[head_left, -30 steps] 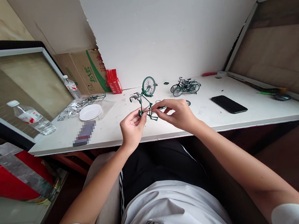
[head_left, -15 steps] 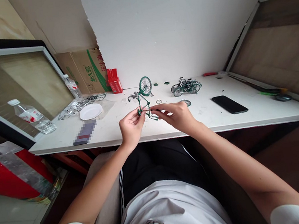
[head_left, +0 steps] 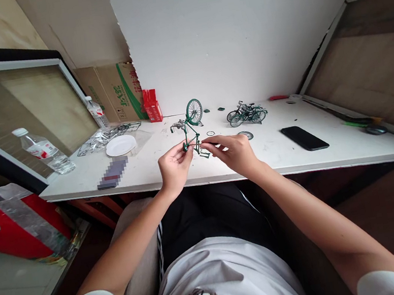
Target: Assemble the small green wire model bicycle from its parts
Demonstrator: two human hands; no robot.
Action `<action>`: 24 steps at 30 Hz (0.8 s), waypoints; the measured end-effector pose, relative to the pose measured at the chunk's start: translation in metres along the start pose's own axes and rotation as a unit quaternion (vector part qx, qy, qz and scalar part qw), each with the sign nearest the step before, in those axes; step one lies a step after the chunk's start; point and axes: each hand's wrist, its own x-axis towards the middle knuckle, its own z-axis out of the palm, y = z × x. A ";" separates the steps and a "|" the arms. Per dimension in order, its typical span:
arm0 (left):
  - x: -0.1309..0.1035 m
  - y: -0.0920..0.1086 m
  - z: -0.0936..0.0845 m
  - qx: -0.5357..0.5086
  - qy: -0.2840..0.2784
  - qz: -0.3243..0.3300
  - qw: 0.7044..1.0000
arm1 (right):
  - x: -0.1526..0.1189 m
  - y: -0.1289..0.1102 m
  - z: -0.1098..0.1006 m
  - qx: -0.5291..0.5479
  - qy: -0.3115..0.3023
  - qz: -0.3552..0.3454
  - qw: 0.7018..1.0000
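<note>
A green model bicycle frame [head_left: 190, 131] with one wheel [head_left: 194, 112] at its far end is held over the near part of the white table. My left hand [head_left: 175, 167] pinches it near the dark green saddle. From the right, my right hand [head_left: 233, 150] has its fingers closed on a thin dark tool, whose tip meets the frame close to my left fingertips. A loose spoked wheel [head_left: 245, 135] lies just beyond my right hand, and a thin black ring [head_left: 210, 133] lies past the frame.
Assembled small bicycles [head_left: 247, 113] stand at the back right. A black phone [head_left: 304, 138] lies on the right of the white table [head_left: 142, 180]. Leftward are a white plate [head_left: 121, 145], plastic part frames, two water bottles [head_left: 43, 151] and a red box [head_left: 152, 106].
The whole view has shifted slightly. Both hands keep nearly the same hold and position at the bicycle frame.
</note>
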 end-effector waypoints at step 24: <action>-0.008 -0.004 0.002 0.013 -0.015 0.032 0.999 | -0.002 -0.008 0.002 -0.105 -0.081 0.028 0.991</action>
